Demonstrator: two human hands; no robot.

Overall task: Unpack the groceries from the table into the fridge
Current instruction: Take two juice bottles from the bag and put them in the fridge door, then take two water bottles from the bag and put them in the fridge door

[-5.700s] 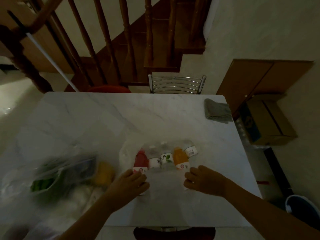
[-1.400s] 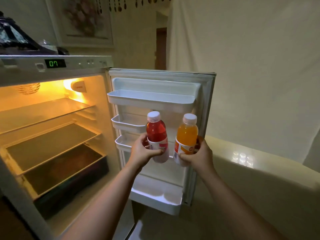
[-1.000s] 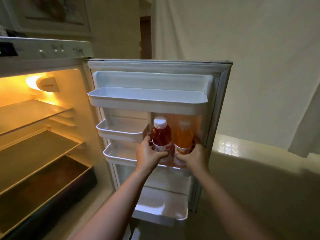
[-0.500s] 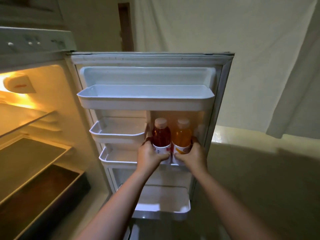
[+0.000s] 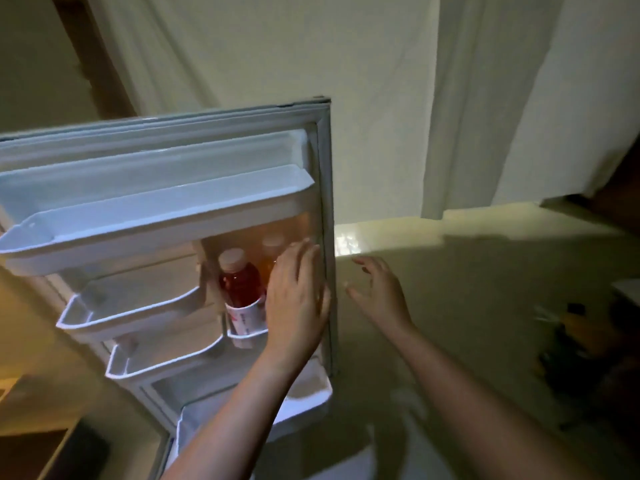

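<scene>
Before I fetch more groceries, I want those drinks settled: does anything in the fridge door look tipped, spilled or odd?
Nothing stands out. The red bottle and the orange bottle stand upright, capped, side by side in the door shelf. No spill shows. Both hands are off them.

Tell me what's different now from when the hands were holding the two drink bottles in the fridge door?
Both hands let go. The left hand is open in front of the door shelf; the right hand has drawn away to the right, past the door edge. The red bottle and orange bottle stay standing side by side in the door shelf. The fridge door is still open.
</scene>
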